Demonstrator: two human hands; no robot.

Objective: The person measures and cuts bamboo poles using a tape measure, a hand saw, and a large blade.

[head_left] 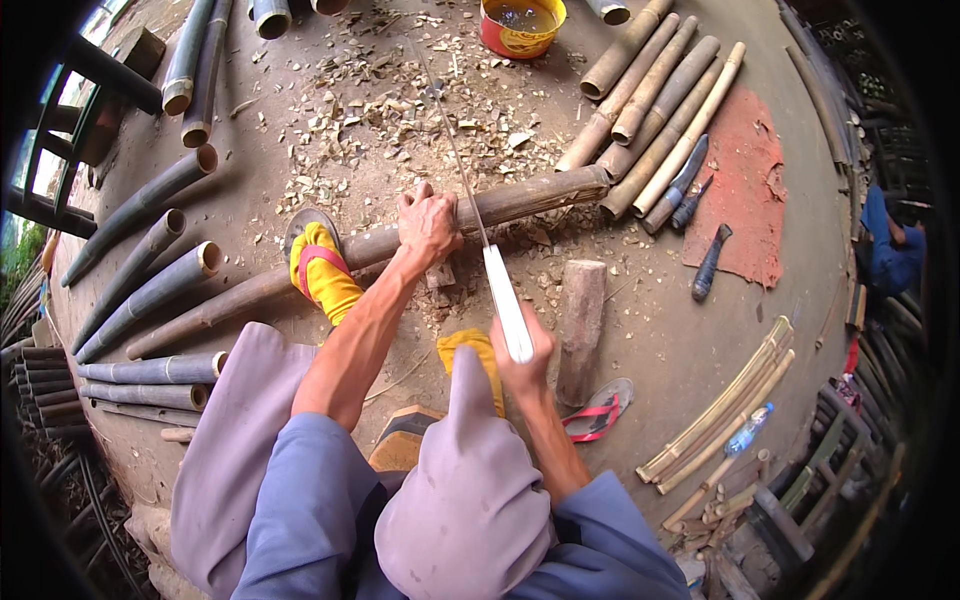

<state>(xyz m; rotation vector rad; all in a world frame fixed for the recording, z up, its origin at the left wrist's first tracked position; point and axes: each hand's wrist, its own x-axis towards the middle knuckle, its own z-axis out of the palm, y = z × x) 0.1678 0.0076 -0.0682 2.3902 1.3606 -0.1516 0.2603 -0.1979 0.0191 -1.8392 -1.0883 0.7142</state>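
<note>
A long brown bamboo pole point(375, 247) lies slantwise across the ground before me, its right end at a stack of cut bamboo. My left hand point(430, 222) is closed over the top of this pole, gripping it. In my right hand point(523, 350) is the white handle of a handsaw point(508, 300). The thin saw blade points away from me and crosses the pole just right of my left hand. My left foot, in a yellow sock point(326, 270) and a flip-flop, presses on the pole. A short wooden block point(437, 274) shows under the pole near my left hand.
Bamboo chips point(370, 150) litter the ground ahead. Right of them lie cut bamboo lengths point(668, 95), dark-handled blades point(687, 180) and a red mat point(740, 190). A red and yellow bucket point(522, 28) stands beyond; dark bamboo poles point(150, 300) lie left. Beside my right hand lies a log point(582, 330).
</note>
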